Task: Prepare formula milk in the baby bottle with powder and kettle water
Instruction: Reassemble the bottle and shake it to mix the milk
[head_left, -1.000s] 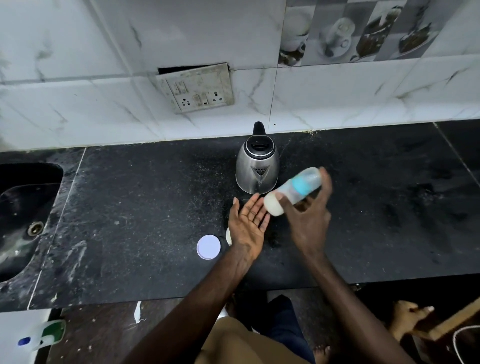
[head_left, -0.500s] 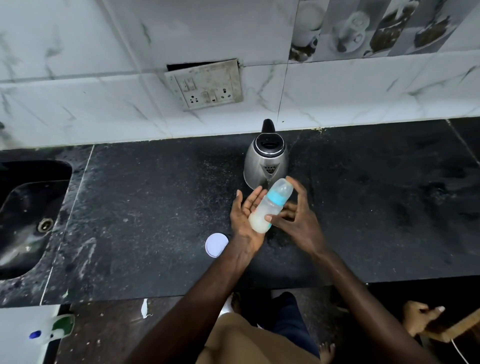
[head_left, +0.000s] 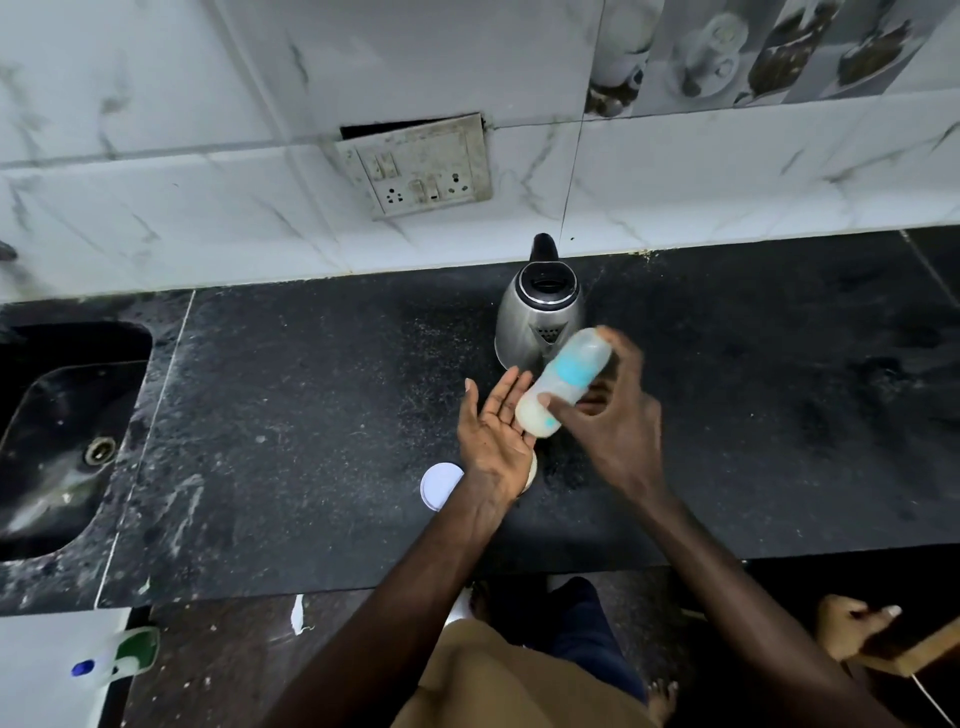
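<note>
My right hand (head_left: 618, 426) grips the baby bottle (head_left: 563, 383), a clear bottle with a blue ring and white milk in its lower end. The bottle is tilted, base down-left, motion-blurred. Its base meets the fingers of my left hand (head_left: 496, 434), which lies flat, palm up, just above the black counter (head_left: 311, 441). The steel kettle (head_left: 540, 317) with a black lid and handle stands right behind both hands. A white round lid (head_left: 439, 486) lies on the counter left of my left wrist. A pale round object (head_left: 531, 470) peeks out under that wrist.
A dark sink (head_left: 62, 441) is sunk into the counter at the far left. A loose wall socket plate (head_left: 421, 166) hangs on the tiled wall above the kettle. Another person's hand (head_left: 852, 629) holds a wooden piece at the lower right, below the counter edge.
The bottle has swung down to my left palm, then tipped back up to the right while its base stays by my fingers. My left hand stayed palm up.
</note>
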